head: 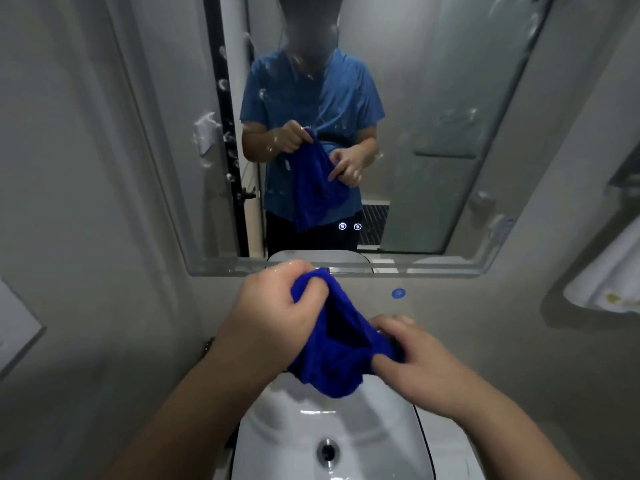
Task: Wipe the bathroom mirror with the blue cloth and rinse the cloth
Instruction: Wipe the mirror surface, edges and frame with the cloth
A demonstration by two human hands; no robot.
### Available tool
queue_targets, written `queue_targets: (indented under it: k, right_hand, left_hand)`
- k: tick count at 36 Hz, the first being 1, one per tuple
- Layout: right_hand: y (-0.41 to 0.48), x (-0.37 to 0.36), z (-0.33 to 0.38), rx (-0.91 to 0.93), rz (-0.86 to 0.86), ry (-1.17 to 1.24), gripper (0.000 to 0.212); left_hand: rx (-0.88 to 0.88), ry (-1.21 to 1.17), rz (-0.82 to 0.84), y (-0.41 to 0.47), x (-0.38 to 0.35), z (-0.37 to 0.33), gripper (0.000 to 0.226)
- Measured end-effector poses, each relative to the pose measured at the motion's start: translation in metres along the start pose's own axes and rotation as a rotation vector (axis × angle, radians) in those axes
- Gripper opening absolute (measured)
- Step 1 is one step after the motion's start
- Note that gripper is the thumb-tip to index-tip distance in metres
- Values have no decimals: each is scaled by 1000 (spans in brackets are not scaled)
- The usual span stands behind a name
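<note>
Two bare forearms reach in from the bottom edge, nearest the viewer, and meet over a white basin. The left hand (277, 308) is closed in a fist around the upper bunched end of the blue cloth (337, 355), held higher and closer to the wall. The right hand (412, 362) sits lower and to the right, its thumb and fingers pinching the cloth's other edge, so the fabric hangs in a loose fold between the two hands with its lowest part drooping just above the back of the basin. The white sink (381, 441) below is glossy, and its bowl holds only one dark round drain (327, 452) at the centre; whether water is running cannot be told. Behind the hands, a large rectangular mirror (433, 168) fills the grey wall, its lower edge just above the left hand. White smears and droplets mark the glass, thickest along its left side. The mirror reflects a person in a blue top holding the same cloth, with a frosted glass panel behind them. Two small lit round icons (349, 226) glow side by side near the mirror's bottom edge. One small blue round sticker (398, 293) sits on the wall under the mirror, and one white towel (609, 278) hangs at the far right.
</note>
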State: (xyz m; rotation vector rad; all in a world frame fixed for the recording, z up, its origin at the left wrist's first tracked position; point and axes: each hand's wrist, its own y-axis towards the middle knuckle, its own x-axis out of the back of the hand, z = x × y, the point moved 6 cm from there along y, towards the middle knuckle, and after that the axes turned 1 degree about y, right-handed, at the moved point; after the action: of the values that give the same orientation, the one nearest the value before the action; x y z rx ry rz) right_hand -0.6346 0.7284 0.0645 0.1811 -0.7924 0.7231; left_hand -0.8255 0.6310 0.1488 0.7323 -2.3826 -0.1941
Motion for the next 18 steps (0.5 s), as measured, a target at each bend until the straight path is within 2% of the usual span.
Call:
queue_targets:
  k: [2, 3, 5, 7, 9, 10, 12, 13, 15, 16, 18]
  right_hand:
    - [-2, 9, 3, -72, -244, -264, 57]
    - [-5, 15, 10, -81, -362, -285, 53]
    - [-16, 23, 26, -13, -514, -160, 25]
    - [-23, 13, 47, 126, -394, -28, 10]
    - [-25, -9, 68, 251, -189, 43, 5]
    - [-23, -17, 70, 262, -149, 111, 8]
    - [-11, -25, 54, 194, -191, 239, 23]
    - [-4, -30, 44, 137, -196, 284, 28]
    - [7, -48, 27, 24, -98, 426, 33]
    - [11, -57, 20, -34, -48, 511, 35]
    - [18, -69, 5, -128, -43, 518, 38]
  left_hand:
    - [40, 75, -31, 5, 3, -10, 32]
    - [99, 129, -12, 9, 1, -10, 38]
    - [236, 276, 116, 16, -10, -1, 47]
    - [240, 294, 150, 18, -18, 1, 50]
    - [83, 154, -6, 18, -16, -9, 53]
    - [15, 97, -69, 16, -14, -14, 54]
    - [24, 6, -11, 17, -23, -12, 54]
    - [110, -36, 55, 19, -28, -6, 51]
    - [257, -132, 120, 20, -33, 4, 49]
    - [274, -166, 119, 20, -33, 7, 48]
    - [263, -203, 117, 20, -32, 3, 45]
